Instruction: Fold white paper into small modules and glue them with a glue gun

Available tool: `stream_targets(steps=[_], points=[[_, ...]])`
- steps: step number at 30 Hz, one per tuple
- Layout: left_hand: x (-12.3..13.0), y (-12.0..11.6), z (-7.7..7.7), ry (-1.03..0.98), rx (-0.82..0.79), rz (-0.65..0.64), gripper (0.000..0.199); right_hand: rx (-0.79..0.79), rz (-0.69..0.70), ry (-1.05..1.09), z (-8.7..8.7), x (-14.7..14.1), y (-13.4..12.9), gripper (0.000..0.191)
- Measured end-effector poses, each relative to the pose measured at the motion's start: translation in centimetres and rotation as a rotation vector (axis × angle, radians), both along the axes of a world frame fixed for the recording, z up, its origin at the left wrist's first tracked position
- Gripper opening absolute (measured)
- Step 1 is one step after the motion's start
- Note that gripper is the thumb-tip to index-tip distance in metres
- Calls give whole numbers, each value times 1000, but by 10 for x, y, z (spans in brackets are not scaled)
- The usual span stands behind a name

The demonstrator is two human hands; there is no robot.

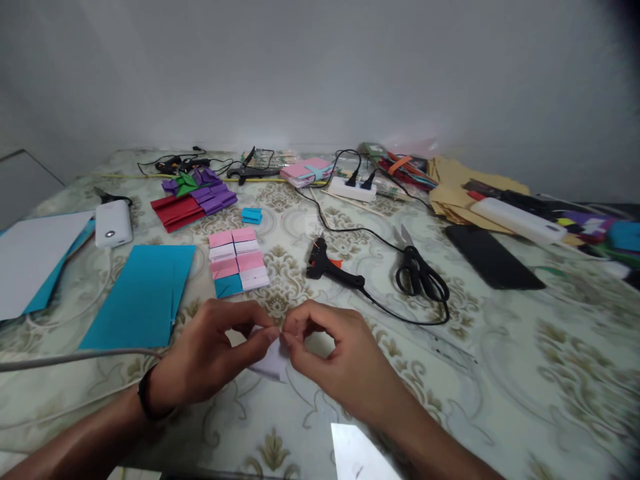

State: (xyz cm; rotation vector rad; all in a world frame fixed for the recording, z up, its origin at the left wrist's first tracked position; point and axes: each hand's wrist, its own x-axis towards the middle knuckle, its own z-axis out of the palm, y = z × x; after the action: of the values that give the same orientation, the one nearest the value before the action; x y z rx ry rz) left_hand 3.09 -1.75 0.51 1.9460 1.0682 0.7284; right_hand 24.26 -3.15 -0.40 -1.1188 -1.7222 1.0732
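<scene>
A small piece of white paper (270, 363) is pinched at its upper edge between both thumbs and forefingers, just above the tablecloth. My left hand (213, 350), with a dark band on the wrist, closes on its left side. Closed on the right side is my right hand (337, 350), its fingertips nearly touching the left ones. The fingers hide part of the paper and any fold in it. Just beyond the hands lies a block of folded paper pieces (237, 260) in pink, white and blue.
Blue paper sheets (140, 287) lie left, near a white power bank (113, 223). A black glue gun (333, 267), scissors (417, 270) and a dark phone (493, 257) are to the right. Folded red paper (177, 212) and a power strip (353, 189) sit farther back. Cords cross the table.
</scene>
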Motion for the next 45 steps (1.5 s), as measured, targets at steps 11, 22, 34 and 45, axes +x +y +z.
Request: stream_targets(steps=[11, 22, 34, 45], points=[[-6, 3, 4, -151, 14, 82, 19, -309, 102, 240, 2, 8, 5, 8], [3, 2, 6, -78, -19, 82, 14, -72, -21, 44, 0, 8, 3, 7], [5, -1, 5, -20, -14, -7, 14, 24, 33, 42, 2, 1, 2, 8], [-6, 2, 10, -78, 18, 65, 16, -122, 62, 125, 6, 16, 10, 12]])
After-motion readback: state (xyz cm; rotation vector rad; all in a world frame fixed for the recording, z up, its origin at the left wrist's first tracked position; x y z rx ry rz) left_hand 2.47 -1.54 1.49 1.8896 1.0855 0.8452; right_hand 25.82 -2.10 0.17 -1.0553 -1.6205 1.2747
